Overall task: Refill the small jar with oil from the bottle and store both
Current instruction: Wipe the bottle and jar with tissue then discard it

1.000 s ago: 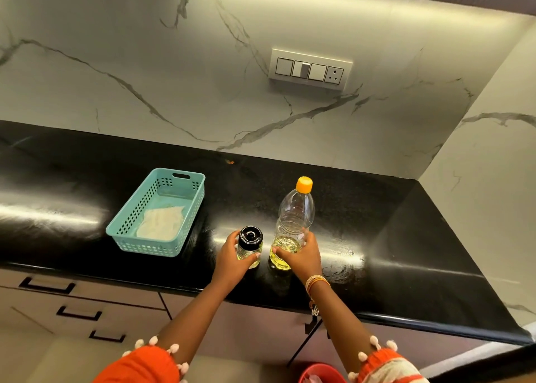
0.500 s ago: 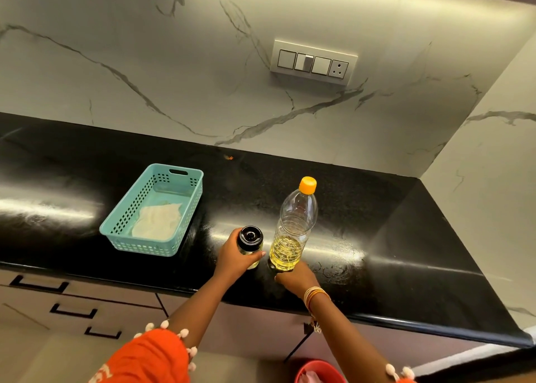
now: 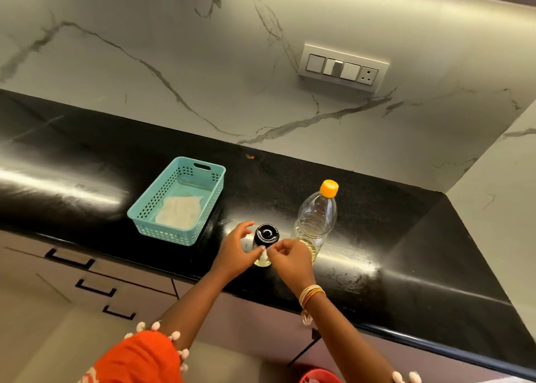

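So the big change here: the right hand (image 3: 290, 259) had let go of the oil bottle (image 3: 314, 221) it was gripping low down a moment earlier and had come across to the small jar (image 3: 265, 245). The left hand (image 3: 236, 250) hadn't gone anywhere, it was wrapped round the left side of the jar like before, thumb and fingers curled on the glass. The right-hand fingers were loosely pinched at the jar's near right side, just under the black lid (image 3: 266, 233). Honestly couldn't tell if they were actually gripping the glass or only touching it.

My read is that the bottle was parked and the lid-off step was about to start, so no pouring had happened. The lid was on the jar, the orange cap (image 3: 329, 187) was on the bottle.

Where stuff was: jar upright on the black counter (image 3: 406, 237) near the front edge, bottle upright just to its right and a touch farther back, free of both hands. There was only a little oil at the bottom of the bottle, and some pale oil in the jar.

Count: 1 jar, 1 bottle, 2 closures, 1 teal basket (image 3: 177, 200) off to the left with 1 white cloth (image 3: 179, 211) in it, 2 hands.
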Tool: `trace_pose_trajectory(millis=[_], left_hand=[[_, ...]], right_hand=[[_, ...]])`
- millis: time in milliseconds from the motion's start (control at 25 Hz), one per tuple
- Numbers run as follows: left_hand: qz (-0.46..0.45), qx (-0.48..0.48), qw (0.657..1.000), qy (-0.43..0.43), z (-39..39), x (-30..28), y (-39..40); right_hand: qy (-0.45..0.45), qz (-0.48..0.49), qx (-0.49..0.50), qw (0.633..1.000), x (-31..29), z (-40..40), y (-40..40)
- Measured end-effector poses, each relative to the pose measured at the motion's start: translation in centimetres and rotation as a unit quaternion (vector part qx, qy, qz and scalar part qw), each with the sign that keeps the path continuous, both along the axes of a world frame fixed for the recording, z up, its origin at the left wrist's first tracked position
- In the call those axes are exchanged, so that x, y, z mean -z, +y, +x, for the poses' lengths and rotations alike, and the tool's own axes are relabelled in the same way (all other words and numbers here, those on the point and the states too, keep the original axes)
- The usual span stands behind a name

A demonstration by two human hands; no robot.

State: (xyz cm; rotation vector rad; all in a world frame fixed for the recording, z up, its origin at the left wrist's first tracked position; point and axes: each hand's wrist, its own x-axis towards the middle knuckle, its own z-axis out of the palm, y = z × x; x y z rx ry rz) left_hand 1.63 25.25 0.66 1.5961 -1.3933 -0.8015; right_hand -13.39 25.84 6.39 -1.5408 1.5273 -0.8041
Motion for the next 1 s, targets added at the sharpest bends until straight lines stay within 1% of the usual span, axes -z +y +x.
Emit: trace_pose_trajectory(millis=[80,120,240,320,440,560,680,800,920,960,1000], left_hand=[[-0.028,-0.055,0.998,0.000,1.4,-0.6,1.0],[-0.042,-0.084,0.996,-0.006,2.2,-0.9,1.5],[-0.085,-0.145,0.985,-0.029,5.3,-2.2,2.1],[-0.105,-0.174,0.978,-0.044,7.7,-3.0,1.7],[-0.118,-0.197,0.970,-0.076,11.8,-3.5,-0.3],[-0.097,-0.192,0.971,-0.099,16.4,-3.7,-2.9],[-0.085,-0.156,0.981,-0.071,19.3,-3.2,-4.5],[-0.059,-0.130,0.989,-0.037,22.1,-2.8,-5.7],[-0.040,-0.136,0.990,0.003,23.9,-2.4,-7.3],[-0.033,-0.131,0.991,0.017,24.2,-2.4,-7.7],[-0.023,-0.124,0.992,0.030,24.4,-2.5,-8.0]], right_hand=[[-0.033,-0.039,-0.026,0.998,-1.2,2.1,-0.3],[-0.036,-0.051,-0.042,0.997,-1.6,3.1,-0.5],[-0.018,-0.074,-0.085,0.993,-2.7,6.5,-1.2],[-0.004,-0.067,-0.124,0.990,-3.1,8.5,-2.2],[0.066,-0.055,-0.174,0.981,-2.8,12.1,-5.0],[0.161,-0.085,-0.185,0.966,-1.7,16.2,-8.1],[0.295,-0.156,-0.182,0.925,0.4,19.5,-11.1],[0.396,-0.207,-0.199,0.872,1.5,23.3,-13.8],[0.515,-0.209,-0.227,0.800,2.2,25.9,-16.3],[0.546,-0.197,-0.234,0.780,2.1,26.5,-16.8],[0.562,-0.185,-0.243,0.768,2.2,27.0,-17.2]])
